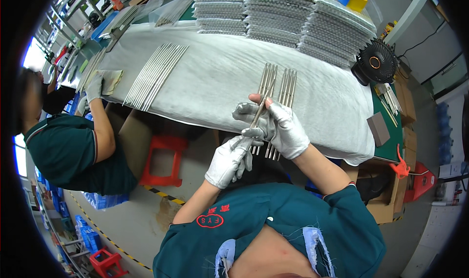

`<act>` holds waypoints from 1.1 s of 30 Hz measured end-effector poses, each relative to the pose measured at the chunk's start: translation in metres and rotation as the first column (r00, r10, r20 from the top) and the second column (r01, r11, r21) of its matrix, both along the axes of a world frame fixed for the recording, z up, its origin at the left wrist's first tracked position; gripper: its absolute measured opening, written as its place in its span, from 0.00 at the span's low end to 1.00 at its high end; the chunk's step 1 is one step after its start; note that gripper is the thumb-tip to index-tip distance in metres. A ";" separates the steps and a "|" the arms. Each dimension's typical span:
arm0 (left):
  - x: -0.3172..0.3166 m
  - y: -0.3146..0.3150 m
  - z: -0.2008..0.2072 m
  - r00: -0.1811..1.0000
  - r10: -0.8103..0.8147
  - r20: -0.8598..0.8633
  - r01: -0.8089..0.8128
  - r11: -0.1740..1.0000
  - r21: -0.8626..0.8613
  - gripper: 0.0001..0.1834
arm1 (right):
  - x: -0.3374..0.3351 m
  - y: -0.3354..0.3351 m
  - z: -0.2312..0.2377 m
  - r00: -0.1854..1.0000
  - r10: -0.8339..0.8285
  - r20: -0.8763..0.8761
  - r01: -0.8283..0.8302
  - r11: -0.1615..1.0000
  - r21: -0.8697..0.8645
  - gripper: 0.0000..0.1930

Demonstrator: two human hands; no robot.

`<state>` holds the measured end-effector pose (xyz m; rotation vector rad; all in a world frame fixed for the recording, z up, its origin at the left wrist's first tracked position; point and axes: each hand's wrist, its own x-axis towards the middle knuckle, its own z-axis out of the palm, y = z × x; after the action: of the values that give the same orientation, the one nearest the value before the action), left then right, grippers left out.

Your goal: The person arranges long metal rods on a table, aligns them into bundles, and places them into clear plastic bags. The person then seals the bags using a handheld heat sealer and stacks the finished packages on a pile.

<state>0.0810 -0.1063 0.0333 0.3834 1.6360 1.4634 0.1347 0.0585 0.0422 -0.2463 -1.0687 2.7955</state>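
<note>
My left hand [227, 162], in a white glove, is closed around the lower end of a slim metal rod [259, 113]. Higher up the same rod, my right hand [287, 131] pinches it between thumb and fingers; its glove leaves some fingertips bare. The rod slants up and away over the table's near edge. Behind and beneath my hands, two small groups of similar metal rods [288, 86] lie side by side on the white cloth [220, 78], partly hidden by the right hand. A wider row of long metal rods [155, 78] lies farther left.
Tall stacks of bubble-wrapped packs [273, 17] stand along the back. At right are a black fan [376, 62], a grey block [378, 129] and a red-handled tool [400, 165]. A gloved co-worker [73, 151] sits at left near a red stool [164, 161].
</note>
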 end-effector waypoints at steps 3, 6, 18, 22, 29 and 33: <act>0.000 0.000 -0.002 0.999 0.012 -0.043 -0.013 1.000 -0.016 0.19 | 0.000 0.000 -0.004 1.000 -0.003 -0.001 0.003 1.000 -0.030 0.24; 0.000 0.000 -0.002 0.998 0.012 -0.060 -0.014 0.999 -0.039 0.19 | 0.000 0.000 -0.006 1.000 -0.007 -0.003 0.007 1.000 -0.027 0.24; -0.001 -0.005 -0.007 0.963 0.033 -0.268 -0.066 0.991 -0.113 0.16 | 0.003 -0.006 -0.007 0.998 -0.039 -0.045 0.038 0.999 -0.022 0.24; -0.003 -0.001 -0.005 0.923 0.067 -0.380 -0.108 0.990 -0.087 0.14 | 0.003 -0.007 -0.007 0.996 -0.078 -0.037 0.079 0.997 0.018 0.26; -0.032 -0.015 -0.004 0.546 0.147 -0.825 -0.121 0.988 0.096 0.13 | 0.013 0.008 -0.010 0.915 -0.384 -0.121 0.384 0.740 0.552 0.19; -0.039 -0.020 0.006 0.208 -0.071 -0.975 -0.154 0.983 -0.105 0.15 | 0.017 0.017 -0.012 0.896 -0.418 -0.150 0.373 0.525 0.765 0.17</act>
<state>0.0421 -0.1266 0.0394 1.4287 2.7838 1.0267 0.1514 0.0757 0.0301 -0.3886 -1.8448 1.6998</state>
